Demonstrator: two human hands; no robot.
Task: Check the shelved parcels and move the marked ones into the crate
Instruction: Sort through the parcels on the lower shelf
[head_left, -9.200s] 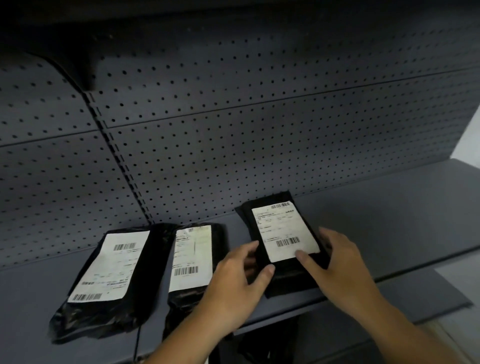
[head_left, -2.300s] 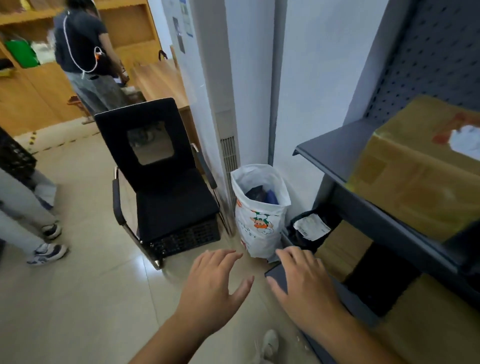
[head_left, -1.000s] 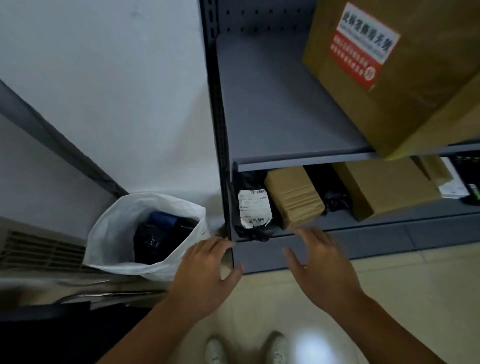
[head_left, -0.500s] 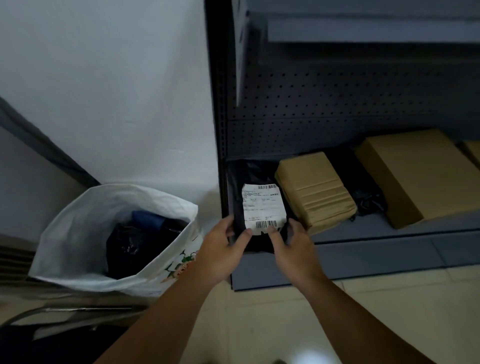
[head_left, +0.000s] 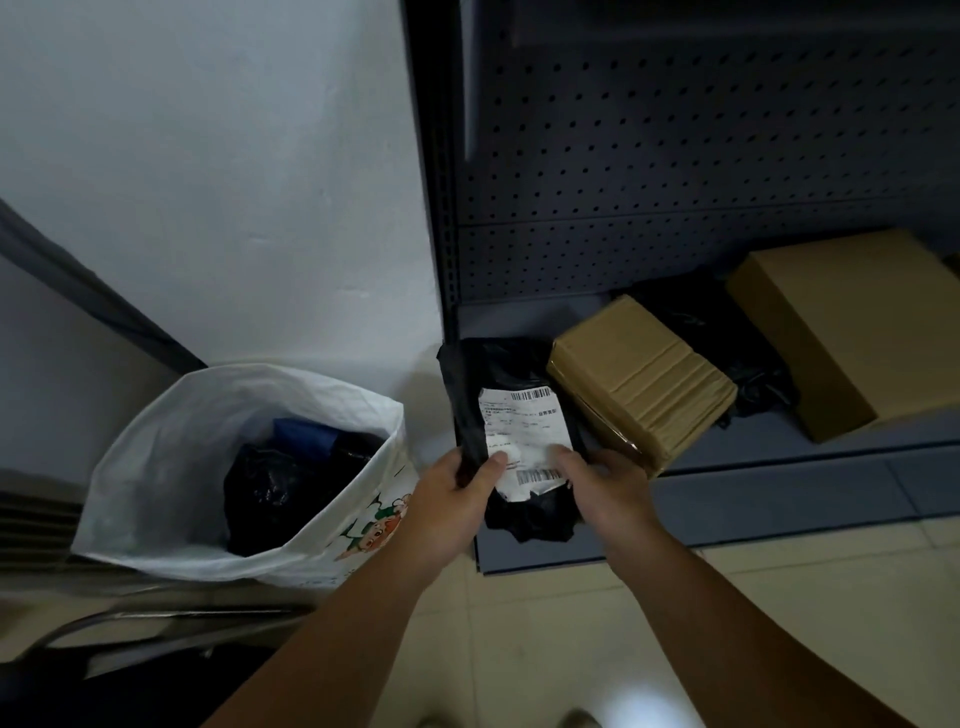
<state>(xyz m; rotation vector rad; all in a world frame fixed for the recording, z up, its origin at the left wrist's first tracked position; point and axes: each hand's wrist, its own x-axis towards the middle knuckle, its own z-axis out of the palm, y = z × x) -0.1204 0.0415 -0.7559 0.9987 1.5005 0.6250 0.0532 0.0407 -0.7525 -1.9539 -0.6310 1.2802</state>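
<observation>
both hands hold the black parcel (head_left: 496, 374) at the left end of the bottom shelf (head_left: 779, 467). the left hand (head_left: 449, 501) grips its left edge, fingers curled under and thumb pressed on the white label (head_left: 522, 423). the right hand (head_left: 610, 483) curls round the lower right edge, one fingertip on the label near the lower barcode. the parcel lies lengthways, far end toward the pegboard (head_left: 675, 156), crumpled near end hanging over the shelf's front lip. whether it rests on the shelf or is raised off it i cannot tell; the light is dim.

its left edge runs close along the upright post (head_left: 441, 208), and a white wall (head_left: 234, 182) stands beyond the post. its right edge is just beside a taped brown parcel (head_left: 641, 374), which sits at an angle. further right come a black bag (head_left: 727, 338) and a larger box (head_left: 852, 327), packed side by side.

left of the post, a white sack (head_left: 171, 431) stands on the floor with its mouth open upward, dark bundles inside; its rim is near the left wrist. pale floor (head_left: 805, 587) runs along the front of the shelf base, under both forearms. a chair frame (head_left: 104, 623) edges in at lower left.
</observation>
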